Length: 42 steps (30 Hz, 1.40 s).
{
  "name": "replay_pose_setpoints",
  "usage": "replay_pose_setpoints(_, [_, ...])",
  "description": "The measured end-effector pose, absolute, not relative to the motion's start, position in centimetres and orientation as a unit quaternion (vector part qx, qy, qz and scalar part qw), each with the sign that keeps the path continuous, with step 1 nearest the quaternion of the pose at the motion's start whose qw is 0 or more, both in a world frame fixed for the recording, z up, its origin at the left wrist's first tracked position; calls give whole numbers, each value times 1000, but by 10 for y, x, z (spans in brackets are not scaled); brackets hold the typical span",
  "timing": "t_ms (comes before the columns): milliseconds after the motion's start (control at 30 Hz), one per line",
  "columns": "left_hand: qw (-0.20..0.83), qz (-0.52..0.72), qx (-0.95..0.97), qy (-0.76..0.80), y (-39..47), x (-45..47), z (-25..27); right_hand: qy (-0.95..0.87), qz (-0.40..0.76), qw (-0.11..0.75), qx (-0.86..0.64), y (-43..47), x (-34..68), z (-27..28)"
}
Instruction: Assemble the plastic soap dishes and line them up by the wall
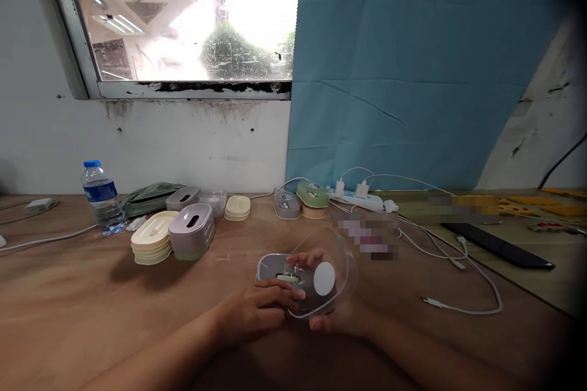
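Observation:
Wrapped around a clear, domed plastic cover [345, 256], my right hand [346, 316] shows its fingers through the plastic. A white round disc [324, 278] sits on the clear cover. Behind and to the left of it is a grey oval case [269, 263] with a slot in its top, partly seen through the cover. The closed fingers of my left hand [250, 311] lie over the near side of this case, fingertips close to the cover's edge. What lies under the left fingers is hidden.
To the left stand stacked cream lids [152, 238], a mauve case [191, 229] and a water bottle [101, 198]. Grey [287, 204] and green cases [313, 194] stand at the back. Right are a power strip [362, 198], white cables [463, 311] and a black bar [499, 247].

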<state>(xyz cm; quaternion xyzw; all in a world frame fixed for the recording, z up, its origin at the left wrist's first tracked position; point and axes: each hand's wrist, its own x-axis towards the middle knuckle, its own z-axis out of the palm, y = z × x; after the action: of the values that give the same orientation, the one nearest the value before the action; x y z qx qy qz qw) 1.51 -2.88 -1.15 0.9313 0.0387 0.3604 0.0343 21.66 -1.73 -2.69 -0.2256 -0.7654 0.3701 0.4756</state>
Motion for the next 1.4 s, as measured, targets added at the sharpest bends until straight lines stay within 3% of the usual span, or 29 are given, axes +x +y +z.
replay_pose_setpoints(200, [65,466,869,153,-24,4,-14,-781,295,482,-265,-4,239,-21])
replay_pose_setpoints(433, [184,480,810,282,-3,-10,-12,-857,141,353,-347,0,256,-10])
replay_pose_setpoints(733, [378,374,795,293,3,-8,-27,-869,152,297,-365,0,246,-17])
replay_pose_setpoints(1400, [388,320,794,342,3,-6,-23,-842,258,236,-410,-2,254,-13])
